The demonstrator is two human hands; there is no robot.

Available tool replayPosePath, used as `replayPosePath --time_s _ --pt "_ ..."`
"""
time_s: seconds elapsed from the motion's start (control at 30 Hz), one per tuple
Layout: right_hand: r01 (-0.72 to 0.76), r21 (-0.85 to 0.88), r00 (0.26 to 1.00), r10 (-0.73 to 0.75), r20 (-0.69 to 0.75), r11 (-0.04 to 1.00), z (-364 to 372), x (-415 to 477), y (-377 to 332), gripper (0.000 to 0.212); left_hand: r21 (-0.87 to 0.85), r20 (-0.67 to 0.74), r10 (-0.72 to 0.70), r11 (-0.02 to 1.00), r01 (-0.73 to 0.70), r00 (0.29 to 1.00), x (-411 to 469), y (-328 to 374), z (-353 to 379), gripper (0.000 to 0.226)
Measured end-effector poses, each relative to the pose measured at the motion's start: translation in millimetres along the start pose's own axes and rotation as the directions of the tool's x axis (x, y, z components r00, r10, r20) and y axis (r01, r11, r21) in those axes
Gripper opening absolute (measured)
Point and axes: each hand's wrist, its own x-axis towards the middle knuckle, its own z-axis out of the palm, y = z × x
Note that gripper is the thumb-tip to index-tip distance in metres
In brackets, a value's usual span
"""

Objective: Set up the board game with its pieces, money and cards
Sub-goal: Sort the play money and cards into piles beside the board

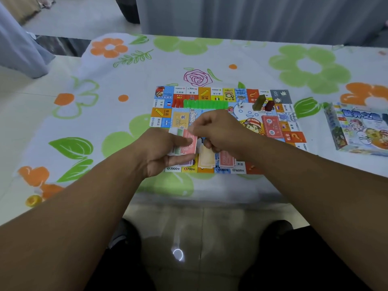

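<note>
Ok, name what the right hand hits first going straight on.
The right hand points left at the play money gripped by the left hand; it would meet those notes first, and seems to pinch one now.

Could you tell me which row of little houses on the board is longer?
The green row, running along the far side of the board; the red row at its left end is much shorter.

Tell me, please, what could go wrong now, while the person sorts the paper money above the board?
The right hand works close in front of the row of green houses; a reach forward might knock them over. The left hand grips the paper money fanned above the sorted piles on the board; a slipped note could fall and mix with them.
</note>
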Motion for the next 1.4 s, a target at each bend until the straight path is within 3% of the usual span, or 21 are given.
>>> replayPosePath --time_s 0.1,0.47,1.03,1.17,1.4 --pt "0.000 -0.046 0.998 -0.003 -0.055 0.999 -7.4 -1.4 3.5 0.006 0.018 0.011 -0.013 1.000 0.013 1.000 2.9 -0.9 5.1 0.033" --pt "-0.178 -0.235 0.982 0.159 -0.099 0.956 -53.8 -11.1 27.6 0.005 0.026 0.000 -0.060 0.998 0.060 0.998 9.0 -1.5 12.3 0.009" --pt "-0.172 -0.341 0.977 0.117 -0.178 0.924 -57.5 -10.8 34.2 0.012 -0.008 0.044 -0.075 0.997 0.075 0.996 6.0 -1.2 18.0 0.036" --pt "-0.069 -0.276 0.992 0.037 -0.119 0.959 -45.9 -9.9 24.8 0.005 -0.021 0.040 -0.078 0.997 0.079 0.996 2.8 -1.6 14.7 0.034" --pt "0.017 -0.126 1.000 -0.018 -0.011 0.992 -10.3 -4.1 1.7 0.024 -0.023 0.051 -0.013 1.000 0.014 0.999 -2.7 -1.8 2.2 0.037"
